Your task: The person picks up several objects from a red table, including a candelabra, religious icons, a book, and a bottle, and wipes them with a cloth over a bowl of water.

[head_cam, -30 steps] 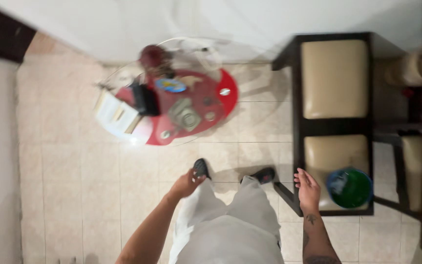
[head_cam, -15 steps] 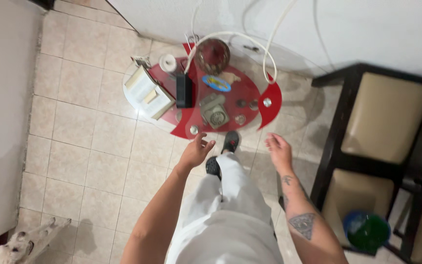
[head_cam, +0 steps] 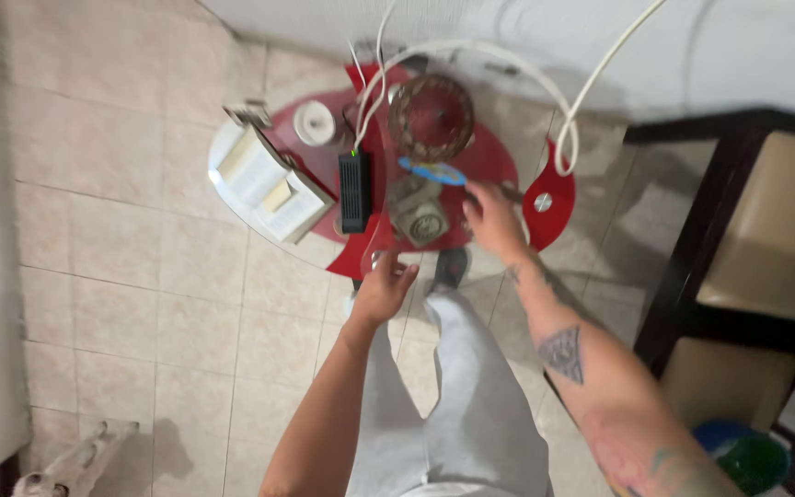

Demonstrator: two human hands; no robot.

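The right hand is over the red table, fingers loosely spread and holding nothing, just beside a grey round object. The left hand is half open and empty at the table's near edge, below a black box.

I stand over a small round glass table with red panels, set on a tiled floor. Places are given from the black box lying near the table's middle. Left of it lie open books, reaching the table's left edge. Beyond it, slightly left, stands a white roll. Beyond it to the right sits a round brown bowl. Right of it rests a grey metal object, with a blue object just above that. White cables loop over the far side.
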